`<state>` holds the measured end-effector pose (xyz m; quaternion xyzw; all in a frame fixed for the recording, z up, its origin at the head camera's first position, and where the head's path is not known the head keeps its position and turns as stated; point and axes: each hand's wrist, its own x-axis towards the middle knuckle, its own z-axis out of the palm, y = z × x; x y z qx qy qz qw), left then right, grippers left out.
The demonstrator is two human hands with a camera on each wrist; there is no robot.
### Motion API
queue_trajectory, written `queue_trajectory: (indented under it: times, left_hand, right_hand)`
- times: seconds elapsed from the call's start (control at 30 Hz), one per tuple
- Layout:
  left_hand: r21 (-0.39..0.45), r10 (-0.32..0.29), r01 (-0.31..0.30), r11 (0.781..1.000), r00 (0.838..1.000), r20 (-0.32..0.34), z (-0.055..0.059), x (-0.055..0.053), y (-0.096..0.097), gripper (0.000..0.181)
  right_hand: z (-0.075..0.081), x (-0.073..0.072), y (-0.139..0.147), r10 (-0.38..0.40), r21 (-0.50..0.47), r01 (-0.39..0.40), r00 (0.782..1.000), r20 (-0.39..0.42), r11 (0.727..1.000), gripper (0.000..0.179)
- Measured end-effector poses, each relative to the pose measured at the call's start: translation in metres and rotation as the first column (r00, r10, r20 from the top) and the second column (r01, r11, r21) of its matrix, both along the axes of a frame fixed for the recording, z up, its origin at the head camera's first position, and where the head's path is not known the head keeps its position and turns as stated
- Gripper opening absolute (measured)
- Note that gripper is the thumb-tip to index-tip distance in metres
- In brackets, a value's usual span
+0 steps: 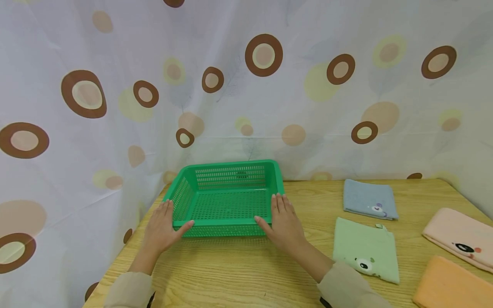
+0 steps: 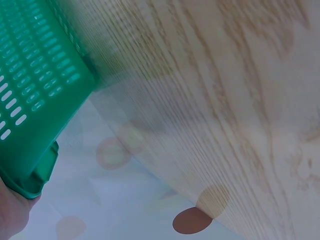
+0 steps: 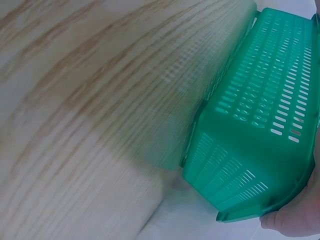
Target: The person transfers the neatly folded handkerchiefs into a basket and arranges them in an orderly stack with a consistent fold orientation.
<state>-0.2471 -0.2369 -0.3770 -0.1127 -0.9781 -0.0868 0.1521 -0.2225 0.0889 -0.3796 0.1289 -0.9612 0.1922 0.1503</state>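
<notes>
A green plastic basket (image 1: 231, 229) with slotted walls stands on the wooden table, its inside bare. My left hand (image 1: 159, 226) rests on its near left corner, fingers extended along the side and thumb over the front rim. At the near right corner, my right hand (image 1: 286, 224) lies the same way, fingers straight and thumb at the front rim. In the left wrist view, part of the left hand (image 2: 12, 212) touches the rim of the basket (image 2: 37, 75). The right wrist view has the right hand (image 3: 297, 212) against the rim of the basket (image 3: 245, 155).
Folded cloths lie at the right of the table (image 1: 231, 273): a blue one (image 1: 366, 196), a green one (image 1: 362, 244), a pink one (image 1: 450, 226) and an orange one (image 1: 450, 282). A patterned curtain (image 1: 239, 102) hangs behind the table and along its left edge.
</notes>
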Motion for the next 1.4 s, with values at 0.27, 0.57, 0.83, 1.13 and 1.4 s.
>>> queue_trajectory:
  times: [0.27,0.57,0.83,1.13,1.4]
  left_hand:
    - [0.003,-0.007,0.007,1.0,1.0,0.001,-0.0008,-0.0014,0.0006,0.094]
    - [0.006,-0.019,0.019,1.0,1.0,-0.015,-0.0026,-0.0033,0.002,0.094]
    - [0.011,-0.026,0.026,1.0,0.999,-0.018,-0.005,-0.0048,0.0038,0.094]
    - [0.016,-0.027,0.027,0.999,1.0,-0.01,-0.0054,-0.0063,0.0074,0.094]
    - [0.015,-0.028,0.028,0.999,1.0,-0.006,-0.0038,-0.0058,0.01,0.094]
  right_hand:
    - [-0.0012,0.0015,0.0011,-0.005,0.014,0.005,1.0,-0.019,1.0,0.08]
    - [-0.0026,0.003,0.0024,-0.004,-0.003,0.004,1.0,-0.013,1.0,0.079]
    - [-0.0044,0.0043,0.0047,-0.007,-0.018,0.007,1.0,-0.027,1.0,0.078]
    - [-0.0065,0.0063,0.0078,-0.008,-0.066,0.005,0.999,-0.045,0.998,0.084]
    - [-0.0054,0.0041,0.0095,-0.019,-0.031,0.019,1.0,-0.006,0.999,0.08]
